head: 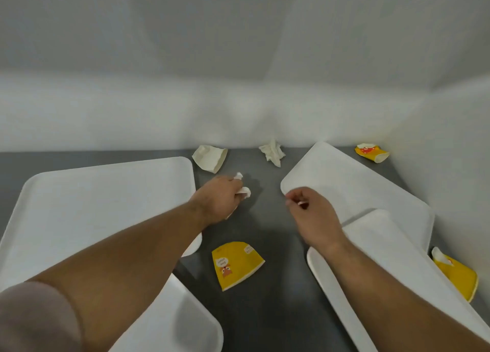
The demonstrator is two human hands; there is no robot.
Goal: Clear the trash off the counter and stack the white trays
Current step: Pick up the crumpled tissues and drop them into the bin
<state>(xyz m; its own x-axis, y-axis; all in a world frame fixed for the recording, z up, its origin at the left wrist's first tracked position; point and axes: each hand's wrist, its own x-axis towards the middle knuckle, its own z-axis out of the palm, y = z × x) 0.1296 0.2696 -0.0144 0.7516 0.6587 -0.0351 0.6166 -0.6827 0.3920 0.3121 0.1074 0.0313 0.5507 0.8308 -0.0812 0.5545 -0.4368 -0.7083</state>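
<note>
My left hand (221, 196) is closed around a crumpled white tissue (245, 191) at the middle of the grey counter (265, 312). My right hand (311, 211) hovers with curled fingers over the near corner of a white tray (344, 182), holding nothing I can see. A second tray (397, 259) overlaps that one at the right. Two more white trays lie at the left, one large (92, 206), one near the front edge (185, 325). A flattened yellow paper cup (234, 264) lies between my arms.
A crushed white cup (209, 157) and another crumpled tissue (273, 153) lie by the back wall. A yellow cup (371, 152) sits in the far right corner, another yellow cup (456, 274) beside the right wall. White walls close the back and right.
</note>
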